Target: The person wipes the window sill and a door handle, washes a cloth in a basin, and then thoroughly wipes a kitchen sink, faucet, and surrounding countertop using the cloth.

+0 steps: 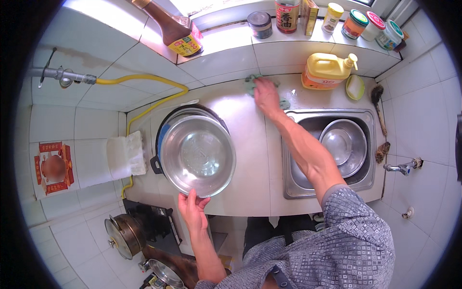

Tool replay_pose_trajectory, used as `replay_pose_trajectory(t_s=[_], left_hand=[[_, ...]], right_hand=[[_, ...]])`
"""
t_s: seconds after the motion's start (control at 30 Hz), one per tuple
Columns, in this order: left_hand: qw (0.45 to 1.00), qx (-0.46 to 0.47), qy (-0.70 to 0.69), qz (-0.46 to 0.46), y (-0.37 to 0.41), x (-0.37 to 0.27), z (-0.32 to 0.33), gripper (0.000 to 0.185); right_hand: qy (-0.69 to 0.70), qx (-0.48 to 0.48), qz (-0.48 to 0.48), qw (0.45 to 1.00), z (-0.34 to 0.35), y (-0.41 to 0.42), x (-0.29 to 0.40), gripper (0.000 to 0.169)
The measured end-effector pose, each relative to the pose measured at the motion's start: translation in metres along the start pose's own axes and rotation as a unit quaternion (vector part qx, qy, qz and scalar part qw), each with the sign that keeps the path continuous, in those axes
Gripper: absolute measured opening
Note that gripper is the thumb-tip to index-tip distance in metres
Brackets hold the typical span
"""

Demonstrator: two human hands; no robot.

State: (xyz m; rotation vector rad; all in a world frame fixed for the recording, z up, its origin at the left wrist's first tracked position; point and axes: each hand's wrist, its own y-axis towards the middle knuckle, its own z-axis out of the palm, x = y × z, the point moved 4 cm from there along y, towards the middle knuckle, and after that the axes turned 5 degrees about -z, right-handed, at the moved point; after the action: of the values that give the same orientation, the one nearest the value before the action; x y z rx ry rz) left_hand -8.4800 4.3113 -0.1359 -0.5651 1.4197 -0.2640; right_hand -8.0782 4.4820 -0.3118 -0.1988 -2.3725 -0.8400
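Note:
My left hand [194,213] grips the near rim of a round stainless steel basin [202,155] between thumb and fingers. The basin is over a dark-rimmed pan [158,164] that it mostly hides, with a bit of blue showing at the left. Stretched toward the back wall, my right hand [267,96] lies on a crumpled green cloth [251,86] against the light tiled countertop [245,173]. Part of the cloth sticks out past the wrist. Its fingertips are partly hidden in the cloth.
Right of my hands, a steel sink [288,173] holds a metal basin [361,159]. Behind it stand a yellow detergent jug [321,72] and a soap dish [355,87]. Bottles and jars line the windowsill [223,41]. A yellow hose [144,77] runs along the left wall, above a stove [155,224].

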Motion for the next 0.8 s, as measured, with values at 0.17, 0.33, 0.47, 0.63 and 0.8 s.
replay_pose_trajectory(t_s=[0.17, 0.33, 0.47, 0.63, 0.8], left_hand=[[1.000, -0.018, -0.012, -0.007, -0.013, 0.009, -0.022, 0.019], [0.999, -0.019, -0.033, -0.001, -0.020, 0.006, -0.027, 0.021], [1.000, -0.009, -0.028, 0.004, -0.017, 0.002, -0.019, 0.023], [0.999, -0.015, -0.032, 0.010, -0.021, 0.001, -0.031, 0.023], [0.999, -0.005, -0.047, 0.012, -0.021, -0.003, -0.026, 0.022]], right_hand=[[0.124, 0.289, -0.095, 0.945, 0.016, -0.052, 0.059, 0.036], [0.161, 0.184, -0.066, 0.967, 0.004, -0.007, 0.070, 0.036], [0.069, 0.166, -0.027, 0.983, 0.055, 0.043, 0.030, 0.032], [0.054, 0.153, -0.172, 0.972, 0.057, -0.004, 0.052, 0.036], [0.122, 0.201, -0.217, 0.947, -0.016, -0.101, 0.104, 0.031]])
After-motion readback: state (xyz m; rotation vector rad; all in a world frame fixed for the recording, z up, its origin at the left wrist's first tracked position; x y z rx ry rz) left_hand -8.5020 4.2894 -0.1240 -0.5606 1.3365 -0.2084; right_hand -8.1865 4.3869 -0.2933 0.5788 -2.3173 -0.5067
